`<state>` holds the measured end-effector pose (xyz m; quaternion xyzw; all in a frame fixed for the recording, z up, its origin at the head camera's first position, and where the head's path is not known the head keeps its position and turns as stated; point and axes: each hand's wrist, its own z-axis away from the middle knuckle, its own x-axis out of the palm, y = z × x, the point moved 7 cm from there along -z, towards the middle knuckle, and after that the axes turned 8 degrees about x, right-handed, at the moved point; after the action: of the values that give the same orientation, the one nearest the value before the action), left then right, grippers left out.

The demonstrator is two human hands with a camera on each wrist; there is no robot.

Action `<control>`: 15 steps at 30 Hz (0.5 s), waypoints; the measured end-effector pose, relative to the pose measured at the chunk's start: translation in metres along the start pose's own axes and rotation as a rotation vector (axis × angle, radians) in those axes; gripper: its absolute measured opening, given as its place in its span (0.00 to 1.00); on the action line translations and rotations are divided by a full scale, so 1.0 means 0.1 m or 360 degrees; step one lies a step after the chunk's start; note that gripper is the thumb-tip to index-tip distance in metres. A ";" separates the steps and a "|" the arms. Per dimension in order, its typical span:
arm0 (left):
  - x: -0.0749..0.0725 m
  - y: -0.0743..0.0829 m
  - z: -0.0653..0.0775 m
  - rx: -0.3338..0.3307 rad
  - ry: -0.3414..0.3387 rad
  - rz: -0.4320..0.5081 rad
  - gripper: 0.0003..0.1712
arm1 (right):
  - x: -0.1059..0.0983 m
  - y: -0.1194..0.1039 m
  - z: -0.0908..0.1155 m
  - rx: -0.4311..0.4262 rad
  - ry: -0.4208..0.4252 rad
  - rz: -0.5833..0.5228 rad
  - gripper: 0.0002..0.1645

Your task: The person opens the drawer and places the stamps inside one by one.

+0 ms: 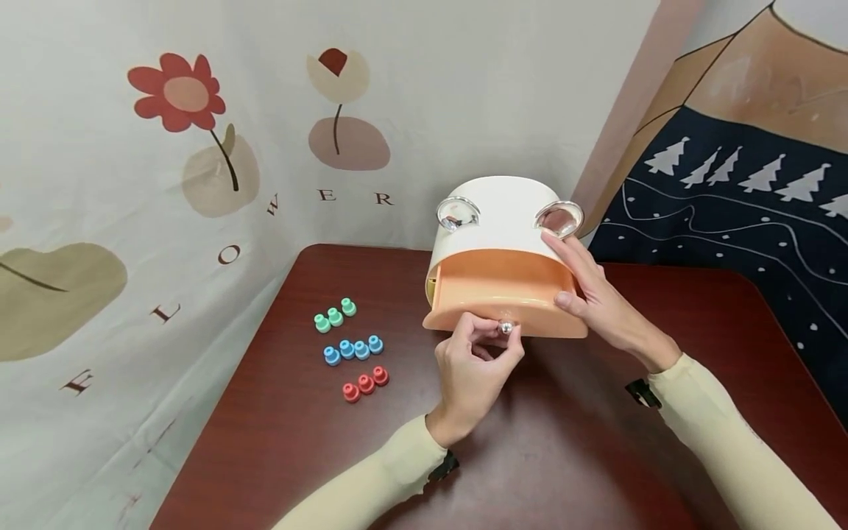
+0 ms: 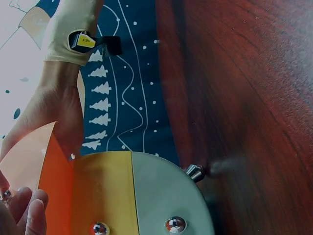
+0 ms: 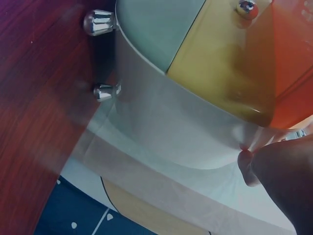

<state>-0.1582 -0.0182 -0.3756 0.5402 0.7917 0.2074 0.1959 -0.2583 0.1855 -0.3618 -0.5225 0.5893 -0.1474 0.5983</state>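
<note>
A rounded white cabinet (image 1: 506,210) with two shiny silver round pieces on top stands toward the back of the table. Its orange drawer (image 1: 539,318) is pulled partly out at the top. My left hand (image 1: 472,379) pinches the small silver knob (image 1: 506,327) on the drawer's front. Against the cabinet's right side rests my right hand (image 1: 603,305), its fingers fairly straight and the thumb at the drawer's right end. Below the orange drawer, the left wrist view shows a yellow drawer (image 2: 105,181) and a grey-green drawer (image 2: 159,188), both closed and each with a silver knob.
To the left on the dark red table (image 1: 278,442) lie rows of small pegs: green pegs (image 1: 335,317), several blue pegs (image 1: 347,350) and red pegs (image 1: 366,383). Silver feet (image 3: 100,23) hold the cabinet off the tabletop. A printed cloth (image 1: 424,88) hangs behind.
</note>
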 end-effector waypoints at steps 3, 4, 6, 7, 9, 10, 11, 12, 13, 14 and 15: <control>-0.03 0.05 0.02 0.0034 -0.0007 -0.0001 0.14 | 0.00 -0.01 0.05 0.0040 -0.0019 -0.0008 0.47; -0.04 0.07 0.03 0.0045 -0.0013 0.0000 0.14 | 0.00 -0.01 0.06 0.0062 -0.0027 -0.0015 0.47; -0.05 0.11 0.04 0.0063 -0.0022 0.0003 0.15 | 0.00 -0.03 0.09 0.0100 -0.0039 -0.0035 0.47; -0.06 0.13 0.05 0.0072 -0.0028 0.0000 0.15 | 0.00 -0.02 0.10 0.0119 -0.0045 -0.0043 0.48; -0.07 0.16 0.08 0.0092 -0.0036 -0.0009 0.15 | 0.00 -0.03 0.13 0.0141 -0.0053 -0.0053 0.49; -0.07 0.17 0.08 0.0101 -0.0038 -0.0014 0.16 | 0.00 -0.03 0.14 0.0147 -0.0057 -0.0054 0.50; -0.08 0.18 0.09 0.0109 -0.0038 -0.0020 0.16 | 0.00 -0.03 0.15 0.0147 -0.0060 -0.0055 0.51; -0.08 0.18 0.10 0.0116 -0.0038 -0.0024 0.16 | 0.00 -0.03 0.16 0.0137 -0.0061 -0.0048 0.52; -0.08 0.18 0.11 0.0122 -0.0039 -0.0025 0.16 | 0.00 -0.03 0.17 0.0127 -0.0064 -0.0040 0.52; -0.09 0.18 0.11 0.0125 -0.0038 -0.0025 0.17 | 0.00 -0.03 0.17 0.0114 -0.0065 -0.0034 0.53; -0.09 0.18 0.12 0.0128 -0.0038 -0.0023 0.17 | 0.00 -0.03 0.17 0.0100 -0.0065 -0.0027 0.54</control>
<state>-0.1348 -0.0191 -0.3749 0.5445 0.8008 0.1675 0.1850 -0.2425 0.1919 -0.3636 -0.5113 0.5677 -0.1601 0.6250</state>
